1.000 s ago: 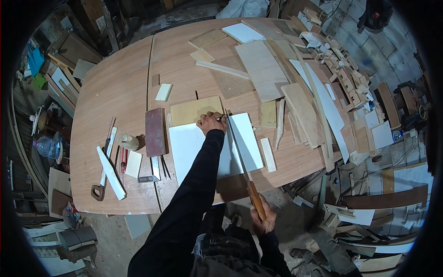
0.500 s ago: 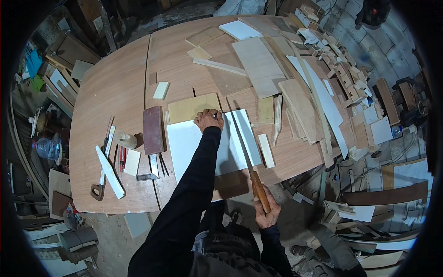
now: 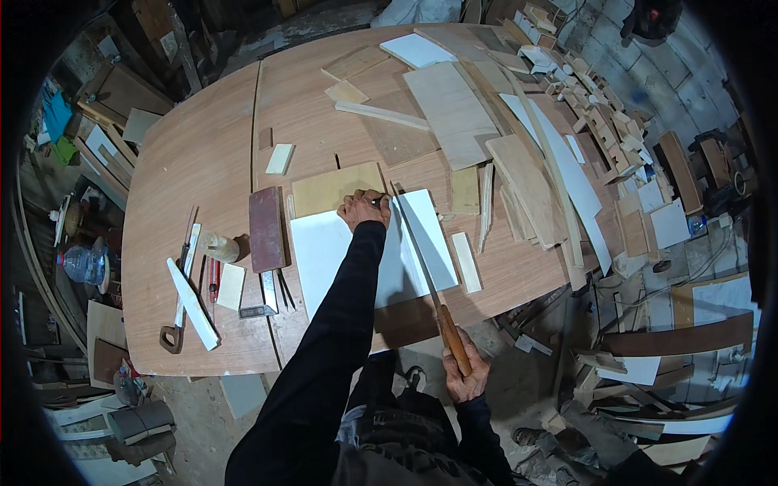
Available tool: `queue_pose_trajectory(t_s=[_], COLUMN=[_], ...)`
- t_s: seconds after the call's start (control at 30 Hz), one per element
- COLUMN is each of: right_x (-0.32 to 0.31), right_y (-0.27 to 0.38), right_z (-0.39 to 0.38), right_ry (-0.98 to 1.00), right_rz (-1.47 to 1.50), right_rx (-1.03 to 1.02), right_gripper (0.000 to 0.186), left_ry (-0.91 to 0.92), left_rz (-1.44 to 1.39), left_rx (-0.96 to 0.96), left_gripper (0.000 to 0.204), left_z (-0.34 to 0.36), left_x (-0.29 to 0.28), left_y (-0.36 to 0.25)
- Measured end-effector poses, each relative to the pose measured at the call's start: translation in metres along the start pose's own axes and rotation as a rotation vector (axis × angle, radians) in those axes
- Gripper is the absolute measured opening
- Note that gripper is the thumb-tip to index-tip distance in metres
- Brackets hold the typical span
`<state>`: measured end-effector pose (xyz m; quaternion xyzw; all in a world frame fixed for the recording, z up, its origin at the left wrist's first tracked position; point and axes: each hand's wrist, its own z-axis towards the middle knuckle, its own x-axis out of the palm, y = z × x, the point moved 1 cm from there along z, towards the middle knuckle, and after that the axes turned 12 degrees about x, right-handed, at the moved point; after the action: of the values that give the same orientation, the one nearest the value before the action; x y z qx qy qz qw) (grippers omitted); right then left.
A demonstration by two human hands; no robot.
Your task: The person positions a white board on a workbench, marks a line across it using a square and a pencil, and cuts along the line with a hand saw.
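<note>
A white board lies near the table's front edge. At its far edge my left hand presses down, fingers bent over where it meets a tan wooden board. My right hand is wrapped round the wooden handle of a handsaw, just off the front edge. The saw's narrow blade runs away from me across the white board, to the right of my left hand. A dark wooden piece shows under the board's near edge. Beside the board on the right lies a pale strip.
Left of the board lie a maroon block, a try square, a jar, a red cutter and a second handsaw. Plywood offcuts and long strips cover the table's far right.
The handsaw has been drawn slightly back toward me with my right hand. My left hand stays pressed on the board; the whole view has shifted a little.
</note>
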<state>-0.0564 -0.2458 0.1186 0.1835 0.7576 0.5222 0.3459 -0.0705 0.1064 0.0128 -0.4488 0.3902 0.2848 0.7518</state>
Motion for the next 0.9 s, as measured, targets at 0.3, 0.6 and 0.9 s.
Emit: queue_pose_trajectory(t_s=[0.3, 0.6, 0.9], right_x=[-0.005, -0.007, -0.003], right_y=[-0.013, -0.006, -0.010], right_z=[-0.009, -0.012, -0.010], right_ry=[-0.073, -0.005, -0.009], right_rz=[0.075, 0.043, 0.005], right_rx=[-0.036, 0.037, -0.002], right_gripper=[0.041, 0.044, 0.045], left_ry=[0.153, 0.008, 0.099], left_rz=[0.083, 0.040, 0.070], left_rx=[0.003, -0.044, -0.019], left_gripper=[0.026, 0.017, 0.022], left_z=[0.002, 0.006, 0.004], left_x=[-0.013, 0.009, 0.002], left_y=[-0.013, 0.005, 0.001])
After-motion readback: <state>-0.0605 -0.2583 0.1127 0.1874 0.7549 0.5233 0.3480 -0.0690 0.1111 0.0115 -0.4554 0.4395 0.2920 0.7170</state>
